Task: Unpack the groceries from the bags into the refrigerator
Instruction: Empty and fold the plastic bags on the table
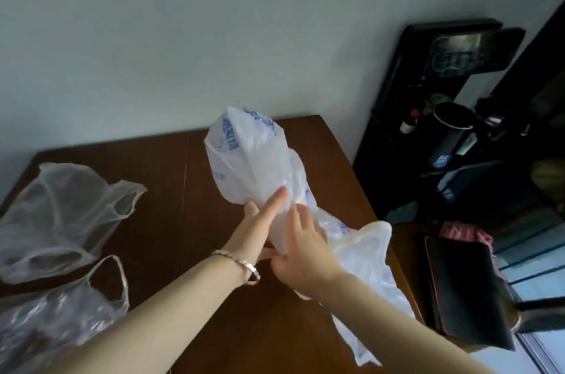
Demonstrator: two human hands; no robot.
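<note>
Pressing on the white printed bag (250, 159), upright on the table (183, 230), the left hand (260, 226) and right hand (305, 254) are lying straight-fingered against it — neither grip is closing; the slick film is risking a slip, spilling any unseen contents toward the table's right edge.

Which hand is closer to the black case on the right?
Right. The right hand lies left of the black case; the left hand lies farther left, beyond it.
</note>
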